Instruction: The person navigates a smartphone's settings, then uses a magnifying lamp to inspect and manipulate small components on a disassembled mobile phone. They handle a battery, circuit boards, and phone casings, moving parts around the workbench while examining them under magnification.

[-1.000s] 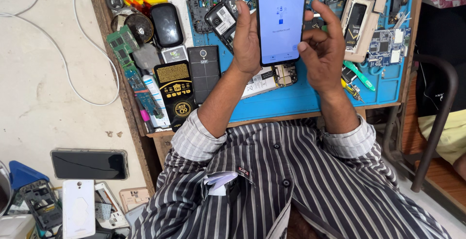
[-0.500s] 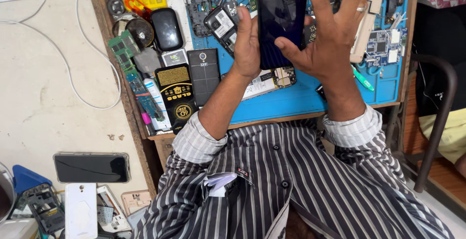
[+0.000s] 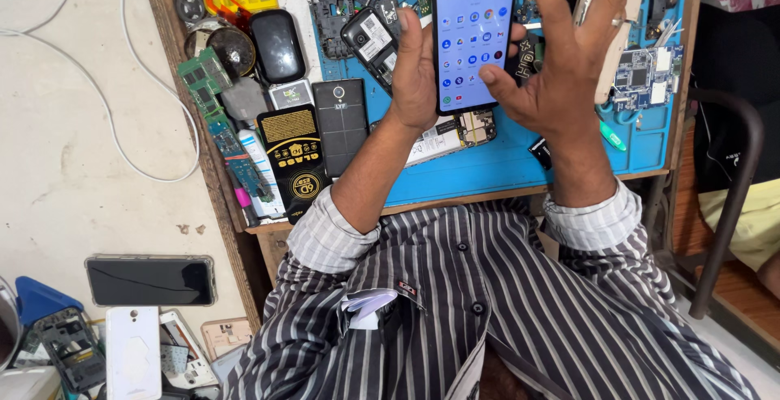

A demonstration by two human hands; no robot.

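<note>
Both hands are raised over the workbench around a lit smartphone (image 3: 474, 34). Its screen, facing the camera, shows rows of round app icons on a pale background. Left hand (image 3: 416, 75) clasps the phone's left edge, thumb up along the side. Right hand (image 3: 561, 67) is spread open at the phone's right side, fingers fanned and its thumb tip on the lower part of the screen; a ring shows on one finger.

Beneath the hands lies a blue work mat (image 3: 520, 164) strewn with parts: an opened phone with its circuitry bared (image 3: 451, 134) just below the left wrist, a bare circuit board (image 3: 650, 75) at the right, and a green-tipped tool (image 3: 611, 134) near the right wrist. Left of the mat sit a dark phone back (image 3: 341, 116), a black and gold box (image 3: 296, 156), a black oval case (image 3: 278, 45) and green circuit strips (image 3: 213, 99).

On the pale surface further left, a white cable (image 3: 122, 124) curves, and nearer lie a black phone (image 3: 150, 281) and a white phone shell (image 3: 132, 351).
</note>
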